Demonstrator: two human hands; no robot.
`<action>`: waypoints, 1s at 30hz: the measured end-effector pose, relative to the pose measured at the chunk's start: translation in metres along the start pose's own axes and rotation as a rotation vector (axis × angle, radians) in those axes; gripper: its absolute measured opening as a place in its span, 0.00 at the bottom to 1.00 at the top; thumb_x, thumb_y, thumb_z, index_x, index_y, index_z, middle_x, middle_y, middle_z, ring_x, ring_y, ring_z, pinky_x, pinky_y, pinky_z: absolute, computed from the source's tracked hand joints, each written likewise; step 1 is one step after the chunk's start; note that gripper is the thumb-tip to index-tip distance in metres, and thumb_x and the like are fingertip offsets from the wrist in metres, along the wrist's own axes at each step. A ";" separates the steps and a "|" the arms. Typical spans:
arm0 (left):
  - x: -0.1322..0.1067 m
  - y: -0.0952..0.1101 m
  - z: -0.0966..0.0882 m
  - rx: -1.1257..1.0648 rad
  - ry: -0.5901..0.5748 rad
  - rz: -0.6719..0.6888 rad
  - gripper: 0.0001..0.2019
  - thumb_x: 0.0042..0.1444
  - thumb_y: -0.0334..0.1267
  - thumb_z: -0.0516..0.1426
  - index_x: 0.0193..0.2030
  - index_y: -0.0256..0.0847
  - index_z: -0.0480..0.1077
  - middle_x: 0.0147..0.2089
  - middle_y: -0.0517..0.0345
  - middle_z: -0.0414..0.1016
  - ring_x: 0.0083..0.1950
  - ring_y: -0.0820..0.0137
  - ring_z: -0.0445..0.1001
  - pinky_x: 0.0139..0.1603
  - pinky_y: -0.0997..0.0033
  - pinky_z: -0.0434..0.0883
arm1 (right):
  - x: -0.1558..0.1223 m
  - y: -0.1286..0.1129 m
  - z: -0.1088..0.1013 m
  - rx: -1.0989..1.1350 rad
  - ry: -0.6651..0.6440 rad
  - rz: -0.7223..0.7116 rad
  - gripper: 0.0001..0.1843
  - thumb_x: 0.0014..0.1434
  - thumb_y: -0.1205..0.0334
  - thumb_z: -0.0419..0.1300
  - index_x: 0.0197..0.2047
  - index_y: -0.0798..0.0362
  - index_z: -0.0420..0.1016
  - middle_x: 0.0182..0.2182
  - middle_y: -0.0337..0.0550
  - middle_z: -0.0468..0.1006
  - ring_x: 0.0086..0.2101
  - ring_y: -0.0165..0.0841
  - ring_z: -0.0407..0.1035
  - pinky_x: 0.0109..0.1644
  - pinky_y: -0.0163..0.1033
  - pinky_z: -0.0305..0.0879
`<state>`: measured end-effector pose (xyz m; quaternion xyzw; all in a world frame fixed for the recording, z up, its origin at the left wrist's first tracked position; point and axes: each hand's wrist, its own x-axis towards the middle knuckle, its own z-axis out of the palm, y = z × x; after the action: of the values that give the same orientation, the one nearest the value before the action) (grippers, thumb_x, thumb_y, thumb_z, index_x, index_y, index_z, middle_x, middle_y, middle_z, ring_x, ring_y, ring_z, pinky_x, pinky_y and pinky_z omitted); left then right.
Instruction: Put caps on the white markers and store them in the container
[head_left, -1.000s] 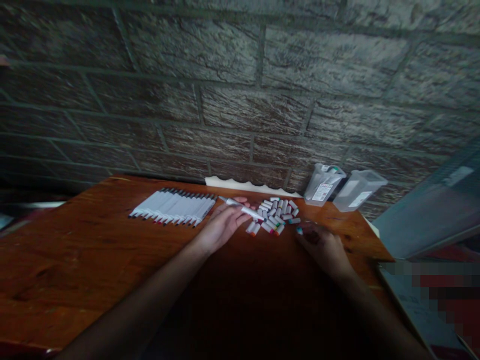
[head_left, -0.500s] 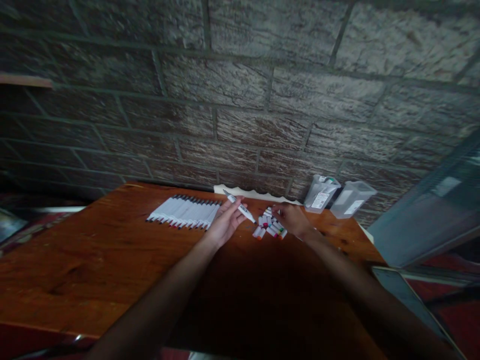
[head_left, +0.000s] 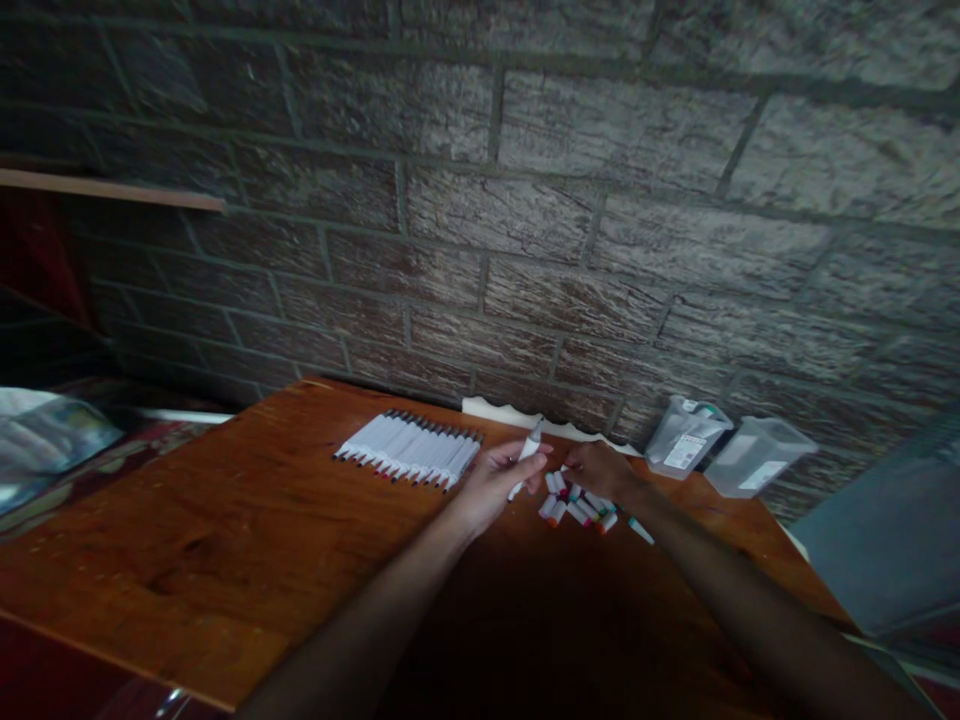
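Observation:
In my left hand [head_left: 504, 482] is a white marker [head_left: 529, 455], its grey tip pointing up and its lower end sticking out below the fingers. My right hand [head_left: 600, 470] is at the back of a pile of loose marker caps [head_left: 577, 510], fingers pinched around a small whitish piece that looks like one of these caps. The caps are white with coloured ends. Left of my left hand, several white markers [head_left: 409, 447] lie side by side in a slanted row, with dark ends toward the wall.
Two clear plastic cases [head_left: 686, 437] with labels stand at the table's back right. A white scalloped strip [head_left: 495, 408] runs along the back edge by the stone wall [head_left: 525, 220]. A small white piece with a teal end [head_left: 641, 531] lies near my right forearm. The wooden table [head_left: 225, 560] has knots.
My view has turned left, shifting everything rightward and lower. The marker in my left hand has rotated from slanting left to nearly upright. My right hand remains at the caps.

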<state>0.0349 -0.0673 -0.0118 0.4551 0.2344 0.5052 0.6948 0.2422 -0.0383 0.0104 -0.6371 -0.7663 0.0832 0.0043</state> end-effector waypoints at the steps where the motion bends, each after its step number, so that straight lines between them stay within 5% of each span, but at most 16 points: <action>1: 0.000 0.001 0.001 0.000 -0.013 -0.004 0.27 0.46 0.53 0.73 0.46 0.32 0.80 0.23 0.61 0.70 0.25 0.78 0.67 0.31 0.77 0.60 | 0.000 -0.002 -0.002 -0.008 0.003 -0.001 0.12 0.61 0.61 0.60 0.38 0.51 0.86 0.40 0.48 0.85 0.44 0.37 0.79 0.45 0.35 0.67; 5: -0.001 0.003 0.004 -0.038 -0.046 -0.027 0.29 0.51 0.58 0.69 0.47 0.32 0.79 0.27 0.55 0.75 0.28 0.74 0.73 0.33 0.76 0.65 | -0.015 -0.008 -0.017 0.082 0.111 -0.026 0.13 0.64 0.59 0.58 0.43 0.51 0.84 0.43 0.48 0.85 0.45 0.37 0.78 0.47 0.36 0.67; 8: 0.000 0.004 0.007 -0.088 -0.026 -0.024 0.29 0.57 0.60 0.64 0.48 0.32 0.78 0.32 0.50 0.80 0.32 0.71 0.75 0.36 0.74 0.67 | -0.046 -0.010 -0.019 0.367 0.246 -0.104 0.13 0.64 0.55 0.58 0.44 0.52 0.81 0.39 0.45 0.85 0.36 0.33 0.78 0.44 0.36 0.69; 14: 0.001 0.006 0.012 -0.233 0.005 -0.039 0.19 0.61 0.51 0.64 0.47 0.35 0.73 0.44 0.46 0.83 0.36 0.70 0.76 0.43 0.72 0.70 | -0.105 -0.023 0.032 0.911 0.278 -0.119 0.15 0.62 0.49 0.62 0.44 0.52 0.80 0.42 0.45 0.84 0.40 0.33 0.78 0.46 0.37 0.74; 19: 0.001 0.006 0.013 -0.271 0.010 -0.047 0.15 0.63 0.47 0.63 0.46 0.36 0.72 0.49 0.46 0.82 0.41 0.70 0.76 0.47 0.71 0.71 | -0.111 -0.034 0.060 1.139 0.240 -0.065 0.17 0.56 0.49 0.67 0.43 0.52 0.80 0.42 0.44 0.84 0.40 0.32 0.78 0.48 0.38 0.76; 25: -0.004 0.007 0.019 -0.253 -0.019 -0.122 0.13 0.63 0.44 0.63 0.46 0.37 0.72 0.51 0.47 0.81 0.41 0.70 0.77 0.47 0.69 0.71 | -0.112 -0.042 0.052 1.306 0.261 -0.028 0.17 0.53 0.50 0.70 0.43 0.50 0.81 0.43 0.43 0.84 0.43 0.33 0.79 0.53 0.41 0.76; 30: -0.007 0.004 0.019 -0.223 -0.094 -0.141 0.14 0.62 0.44 0.65 0.47 0.35 0.74 0.50 0.46 0.81 0.42 0.69 0.78 0.45 0.71 0.72 | -0.117 -0.044 0.045 1.382 0.191 0.037 0.17 0.51 0.53 0.71 0.43 0.50 0.82 0.40 0.41 0.83 0.35 0.30 0.75 0.38 0.35 0.75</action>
<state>0.0456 -0.0807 -0.0005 0.3807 0.1752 0.4560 0.7852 0.2163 -0.1660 -0.0169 -0.5057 -0.5228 0.4955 0.4747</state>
